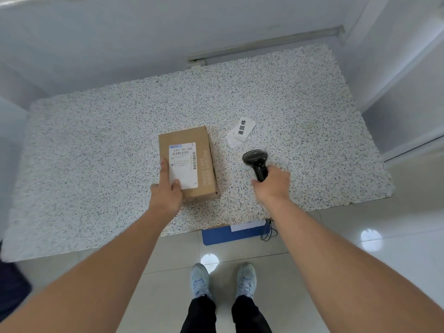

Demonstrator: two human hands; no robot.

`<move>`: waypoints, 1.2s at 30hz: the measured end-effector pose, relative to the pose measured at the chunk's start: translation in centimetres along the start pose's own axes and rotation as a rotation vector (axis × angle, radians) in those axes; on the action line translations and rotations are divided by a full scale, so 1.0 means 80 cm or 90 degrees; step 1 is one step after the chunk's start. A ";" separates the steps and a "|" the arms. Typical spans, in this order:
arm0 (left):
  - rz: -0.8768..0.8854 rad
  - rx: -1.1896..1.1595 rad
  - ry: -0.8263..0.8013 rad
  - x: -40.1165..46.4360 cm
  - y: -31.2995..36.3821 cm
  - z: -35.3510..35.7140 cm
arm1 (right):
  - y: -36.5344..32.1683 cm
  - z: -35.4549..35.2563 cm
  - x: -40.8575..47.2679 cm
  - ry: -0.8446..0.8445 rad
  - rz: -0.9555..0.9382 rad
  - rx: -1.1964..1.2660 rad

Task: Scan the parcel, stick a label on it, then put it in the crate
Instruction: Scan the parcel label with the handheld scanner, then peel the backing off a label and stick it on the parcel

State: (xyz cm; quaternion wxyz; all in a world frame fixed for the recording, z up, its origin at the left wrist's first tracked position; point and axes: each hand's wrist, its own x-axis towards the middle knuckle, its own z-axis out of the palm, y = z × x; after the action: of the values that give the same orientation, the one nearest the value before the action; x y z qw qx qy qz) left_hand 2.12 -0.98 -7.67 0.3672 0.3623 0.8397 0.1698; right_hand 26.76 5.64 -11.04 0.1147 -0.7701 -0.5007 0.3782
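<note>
We're scanning: left hand [165, 191] grasps the parcel [204, 164], right hand [272, 186] clasps the scanner [255, 158], which seemingly needs aiming at the barcode [180, 153] next.

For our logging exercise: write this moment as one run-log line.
step: scan | left hand: holds parcel on table | right hand: grips scanner | label: loose on table

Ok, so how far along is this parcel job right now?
Nothing looks finished. In hand: the left hand holds the parcel on the table while the right hand grips the scanner beside it, so scanning seems to be the current step. Left: sticking on the loose label lying on the table, then crating.
</note>
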 end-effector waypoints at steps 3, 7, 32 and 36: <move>0.000 0.114 0.040 0.005 0.006 0.000 | 0.009 0.005 0.008 0.009 -0.026 0.001; 0.115 0.275 0.107 0.003 0.026 0.002 | 0.016 0.011 0.018 0.024 -0.033 0.011; 0.367 0.414 0.026 0.063 0.134 0.023 | -0.081 -0.044 0.055 0.097 -0.190 -0.056; 0.387 0.392 0.022 0.099 0.156 0.032 | -0.095 -0.022 0.090 0.063 -0.201 -0.091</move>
State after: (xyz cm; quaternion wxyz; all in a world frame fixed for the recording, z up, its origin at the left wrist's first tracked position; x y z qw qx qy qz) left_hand 6.40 13.37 -6.42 0.1613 0.6829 0.7123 0.0176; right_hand 24.31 15.76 -8.95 0.1418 -0.7057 -0.6350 0.2806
